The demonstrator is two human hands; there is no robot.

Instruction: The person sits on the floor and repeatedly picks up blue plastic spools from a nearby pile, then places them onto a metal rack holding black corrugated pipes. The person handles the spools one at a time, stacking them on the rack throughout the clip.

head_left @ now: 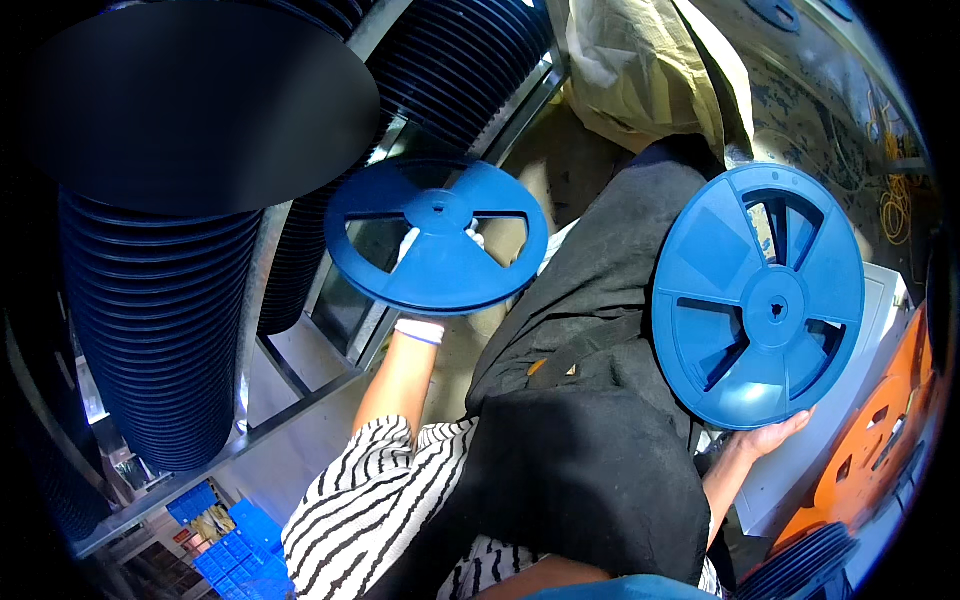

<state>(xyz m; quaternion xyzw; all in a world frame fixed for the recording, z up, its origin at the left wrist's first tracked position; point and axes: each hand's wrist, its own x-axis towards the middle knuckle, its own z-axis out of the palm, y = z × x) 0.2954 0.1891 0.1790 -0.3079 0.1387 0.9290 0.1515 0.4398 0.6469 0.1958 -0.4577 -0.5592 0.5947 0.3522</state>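
A flat blue plastic reel (460, 262) with wide cut-outs lies nearly level in front of me at centre left. My left hand (408, 243) carries it from below; white-covered fingertips show through the openings, and the reel hides the rest. At the right a second blue reel (720, 250) stands tilted, its face toward me. Behind its openings more blue spokes show, either a second flange or another reel. My right hand (775, 435) grips this reel at its lower edge, with part of the fingers hidden behind it.
Tall stacks of dark blue discs (160, 340) fill a metal rack (262, 300) on the left. A pale yellow sack (650, 70) stands ahead. Orange discs (850, 450) and a light grey box (790, 480) are at the right. Blue crates (240, 560) sit lower left.
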